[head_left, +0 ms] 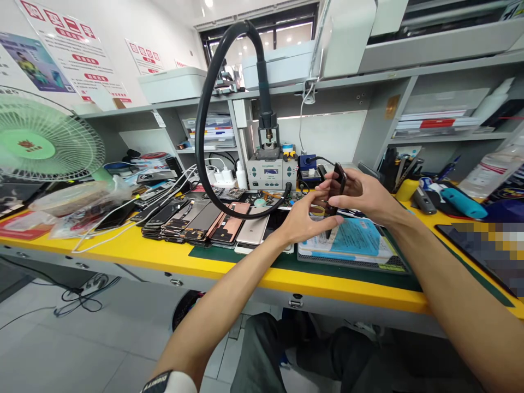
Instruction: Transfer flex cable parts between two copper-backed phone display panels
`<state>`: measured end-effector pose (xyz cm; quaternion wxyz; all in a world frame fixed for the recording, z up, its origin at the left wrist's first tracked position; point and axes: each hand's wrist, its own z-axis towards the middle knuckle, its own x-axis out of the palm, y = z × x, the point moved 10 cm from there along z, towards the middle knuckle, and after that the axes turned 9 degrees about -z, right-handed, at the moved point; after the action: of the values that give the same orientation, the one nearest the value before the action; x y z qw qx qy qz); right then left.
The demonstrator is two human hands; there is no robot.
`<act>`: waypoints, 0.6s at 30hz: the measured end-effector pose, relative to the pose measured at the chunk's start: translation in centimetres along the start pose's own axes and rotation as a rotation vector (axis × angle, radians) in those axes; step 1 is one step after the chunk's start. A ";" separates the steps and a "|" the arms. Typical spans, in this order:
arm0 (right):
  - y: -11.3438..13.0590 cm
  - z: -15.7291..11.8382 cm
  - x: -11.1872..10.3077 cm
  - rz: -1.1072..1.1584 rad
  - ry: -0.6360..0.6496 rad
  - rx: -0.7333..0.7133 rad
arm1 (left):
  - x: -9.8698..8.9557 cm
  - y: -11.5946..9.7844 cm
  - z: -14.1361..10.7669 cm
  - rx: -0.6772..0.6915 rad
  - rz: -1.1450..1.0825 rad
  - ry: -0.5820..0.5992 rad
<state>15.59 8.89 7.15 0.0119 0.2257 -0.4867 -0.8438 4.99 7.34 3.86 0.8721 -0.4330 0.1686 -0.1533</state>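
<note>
A slim dark smartphone (339, 180) is held upright above the desk, seen almost edge-on. My right hand (366, 196) grips it from the right, thumb on the near side and fingers near the top. From the left, my left hand (305, 219) closes round it lower down, with the thumb stretched across the bottom and the fingers partly behind it. Below both hands lies a flat stack with a blue printed sheet (358, 238) on top. A gold phone (252, 226) lies to the left of my left hand.
Rows of phone screens and parts (202, 221) cover the yellow desk (245, 268) to the left. A thick black hose (200, 120) loops up before a grey hot-air station (268, 173). A green fan (36, 139) stands far left; a clear bottle (487, 169) is at right.
</note>
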 end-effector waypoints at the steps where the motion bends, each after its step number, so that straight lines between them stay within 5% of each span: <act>1: 0.0 0.0 0.0 -0.002 -0.003 0.002 | 0.0 0.1 0.0 -0.009 -0.031 -0.001; 18: -0.3 -0.1 0.1 0.015 0.072 0.065 | 0.3 -0.3 0.0 0.011 0.081 0.035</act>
<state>15.56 8.96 6.84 0.0283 0.2523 -0.5150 -0.8187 5.20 7.07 4.10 0.8769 -0.4183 0.2003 -0.1265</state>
